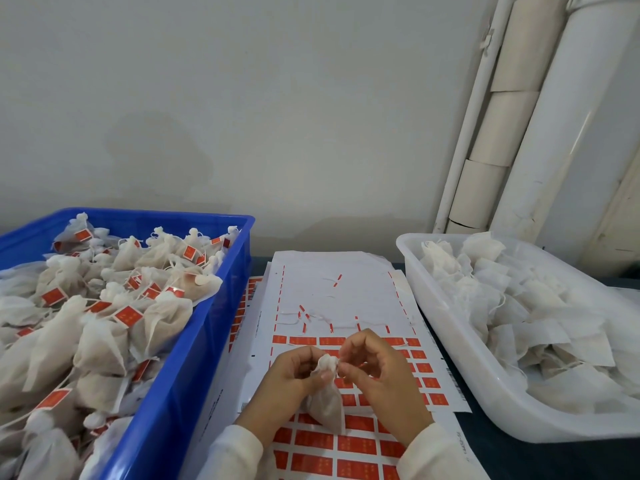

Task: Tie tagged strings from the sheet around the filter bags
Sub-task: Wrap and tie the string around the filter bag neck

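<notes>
- Left hand pinches the filter bag by its gathered neck, right over the tag sheet.
- Right hand has fingertips curled at the neck, looks like pinching the string, too thin to tell.
- Risk: ease the neck pinch early and the gather probably opens, knot slides off.
- A hard tug could tear the tag off.

Light is even and soft, moderately bright. A faint broad shadow lies on the wall above the blue crate. Pipes right of that crate bow outward (wide-angle distortion). Overall slightly soft; fine string detail smeared. No harsh glare.
</notes>
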Tool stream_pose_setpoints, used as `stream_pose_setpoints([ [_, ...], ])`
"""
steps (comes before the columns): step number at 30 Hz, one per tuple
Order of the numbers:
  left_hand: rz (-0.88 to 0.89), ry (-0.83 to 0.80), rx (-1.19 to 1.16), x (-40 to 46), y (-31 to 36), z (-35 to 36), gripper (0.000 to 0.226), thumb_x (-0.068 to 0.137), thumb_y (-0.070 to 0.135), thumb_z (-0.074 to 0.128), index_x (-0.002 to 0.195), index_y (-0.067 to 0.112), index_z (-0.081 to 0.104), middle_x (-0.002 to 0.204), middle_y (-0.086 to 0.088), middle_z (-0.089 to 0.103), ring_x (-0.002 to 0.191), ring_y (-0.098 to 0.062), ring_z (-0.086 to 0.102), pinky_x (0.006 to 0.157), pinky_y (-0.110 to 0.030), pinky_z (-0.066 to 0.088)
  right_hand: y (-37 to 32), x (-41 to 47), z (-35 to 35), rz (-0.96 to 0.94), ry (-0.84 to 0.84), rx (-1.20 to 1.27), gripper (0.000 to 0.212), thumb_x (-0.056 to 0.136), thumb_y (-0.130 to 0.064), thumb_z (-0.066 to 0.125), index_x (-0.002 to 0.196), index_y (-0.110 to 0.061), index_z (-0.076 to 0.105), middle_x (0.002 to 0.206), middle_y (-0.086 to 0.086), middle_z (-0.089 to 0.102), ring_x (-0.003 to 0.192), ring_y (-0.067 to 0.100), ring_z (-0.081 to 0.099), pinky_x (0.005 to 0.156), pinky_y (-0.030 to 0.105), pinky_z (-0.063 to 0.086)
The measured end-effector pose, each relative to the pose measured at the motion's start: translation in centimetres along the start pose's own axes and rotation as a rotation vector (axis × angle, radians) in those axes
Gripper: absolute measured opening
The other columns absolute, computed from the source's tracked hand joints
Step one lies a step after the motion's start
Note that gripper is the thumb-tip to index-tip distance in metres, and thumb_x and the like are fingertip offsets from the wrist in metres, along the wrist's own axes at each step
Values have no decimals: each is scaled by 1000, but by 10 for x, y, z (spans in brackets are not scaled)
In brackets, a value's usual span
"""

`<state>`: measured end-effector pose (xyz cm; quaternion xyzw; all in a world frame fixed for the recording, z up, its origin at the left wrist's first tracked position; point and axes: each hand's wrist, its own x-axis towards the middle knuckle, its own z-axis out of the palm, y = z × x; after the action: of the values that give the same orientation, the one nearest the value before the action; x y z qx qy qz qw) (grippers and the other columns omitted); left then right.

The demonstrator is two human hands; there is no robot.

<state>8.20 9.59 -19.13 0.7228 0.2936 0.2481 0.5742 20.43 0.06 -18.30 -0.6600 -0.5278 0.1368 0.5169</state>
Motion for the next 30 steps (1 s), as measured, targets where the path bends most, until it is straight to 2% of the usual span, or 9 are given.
stream_pose_setpoints([
  [3,-39,-2,-23,0,1,0,6,87,21,60,90,23,65,92,6,68,89,-10,63,66,-13,52,2,1,-3,-6,3,-63,24,84,-11,66,80,-33,57,74,-16,64,76,4,63,71,13,52],
  [7,-82,10,-36,-1,2,1,7,87,22,59,90,24,66,92,7,69,88,-10,63,63,-12,51,4,2,-7,-78,-43,-226,25,86,-11,64,83,-35,57,77,-25,57,85,-8,57,71,5,47],
  [12,-130,16,-82,-2,5,1,12,87,22,59,96,19,67,98,3,69,94,-14,63,83,-26,54,2,3,-12,-73,-21,-212,34,85,-11,65,80,-43,55,72,-26,58,84,-5,58,70,5,46],
  [15,-138,10,-89,-2,5,2,13,87,22,59,97,17,67,100,1,69,96,-16,63,88,-32,53,0,2,-14,-55,-6,-166,33,85,-8,63,82,-40,57,74,-22,62,81,0,60,70,9,48],
  [19,-114,45,-89,-1,4,3,13,88,19,59,100,23,62,104,4,66,96,-13,61,79,-24,54,-1,1,-13,-16,-13,-170,27,87,-9,61,86,-36,55,75,-15,61,79,1,60,72,11,49],
  [22,-85,64,-92,0,2,4,21,88,17,59,106,29,58,110,10,62,100,-13,58,74,-22,53,1,3,-12,-23,-64,-346,12,91,-17,57,95,-28,60,82,-20,56,76,-1,56,75,6,45],
  [24,-46,59,-75,0,2,4,23,87,24,60,108,32,57,110,13,63,101,-12,59,71,-19,53,3,4,-10,-45,-77,-439,10,92,-21,55,96,-22,65,87,-17,56,78,-2,54,76,4,43],
  [30,36,88,-11,-1,1,6,13,79,25,68,89,31,63,87,16,68,85,-6,64,63,-9,49,5,1,4,-67,-94,-528,12,95,-27,50,97,-24,61,89,-18,50,73,-5,47,70,-1,37],
])
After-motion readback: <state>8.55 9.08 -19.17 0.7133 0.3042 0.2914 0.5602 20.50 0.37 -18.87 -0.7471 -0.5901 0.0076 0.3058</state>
